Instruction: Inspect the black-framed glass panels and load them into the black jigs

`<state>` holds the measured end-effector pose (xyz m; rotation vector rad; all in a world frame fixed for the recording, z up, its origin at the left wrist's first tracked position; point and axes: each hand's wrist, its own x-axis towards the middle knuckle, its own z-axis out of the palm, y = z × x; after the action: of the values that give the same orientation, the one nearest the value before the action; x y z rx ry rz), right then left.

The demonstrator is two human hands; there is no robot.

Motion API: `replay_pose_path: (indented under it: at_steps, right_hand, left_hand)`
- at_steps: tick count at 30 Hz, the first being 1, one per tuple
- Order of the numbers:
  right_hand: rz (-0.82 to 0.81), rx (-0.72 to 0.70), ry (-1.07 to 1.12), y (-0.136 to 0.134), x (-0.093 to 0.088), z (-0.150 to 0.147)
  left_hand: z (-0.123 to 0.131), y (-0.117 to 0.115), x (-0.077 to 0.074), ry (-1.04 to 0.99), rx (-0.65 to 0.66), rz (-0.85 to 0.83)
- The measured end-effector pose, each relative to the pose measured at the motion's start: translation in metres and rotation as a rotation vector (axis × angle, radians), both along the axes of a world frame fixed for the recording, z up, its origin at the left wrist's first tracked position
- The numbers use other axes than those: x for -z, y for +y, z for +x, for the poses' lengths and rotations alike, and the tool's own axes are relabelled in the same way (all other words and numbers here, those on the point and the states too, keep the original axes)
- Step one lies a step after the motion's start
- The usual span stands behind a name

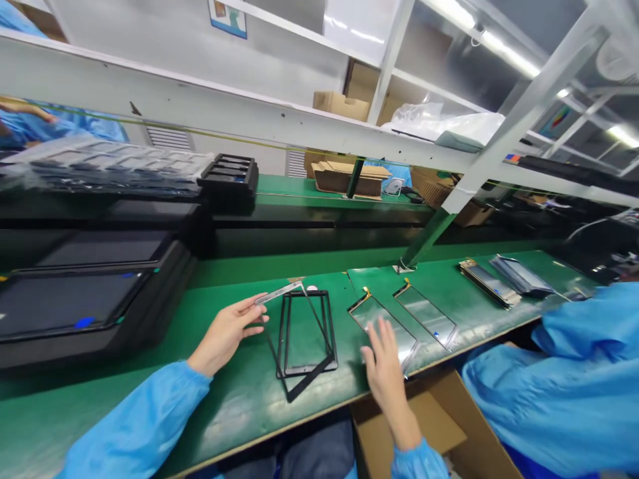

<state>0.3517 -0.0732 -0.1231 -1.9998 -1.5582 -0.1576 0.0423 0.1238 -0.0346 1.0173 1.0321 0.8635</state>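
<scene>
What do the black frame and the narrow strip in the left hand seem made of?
The black frame: probably matte plastic, from its dull surface. The strip in the left hand: metal or glass, from its pale sheen; cannot tell which.

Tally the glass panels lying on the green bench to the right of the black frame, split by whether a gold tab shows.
Glass panels with a gold tab showing: 3
Glass panels with no tab showing: 1
Total: 4
</scene>
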Motion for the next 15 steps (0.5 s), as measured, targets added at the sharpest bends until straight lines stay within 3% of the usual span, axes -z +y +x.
replay_pose_path:
  at_steps: [3,6,9,12,15]
  right_hand:
    - [-0.103,0.056,-0.007,-0.015,0.005,0.033]
    - [-0.150,0.012,-0.073,-0.048,0.012,0.036]
    - [-0.086,-0.034,-0.165,-0.083,0.012,0.035]
    - [-0.029,-0.035,-0.184,-0.105,-0.006,0.035]
    - [0.134,0.064,-0.099,-0.110,-0.038,0.023]
  left_hand:
    - [-0.016,-0.009,-0.001,-0.040,-0.077,-0.054]
    - [-0.026,-0.021,0.000,-0.079,-0.121,-0.095]
    - [-0.029,-0.034,-0.001,-0.129,-0.117,-0.123]
    - [-0.029,-0.045,-0.003,-0.150,-0.073,-0.146]
    - [-0.030,-0.055,-0.006,-0.121,-0.021,-0.114]
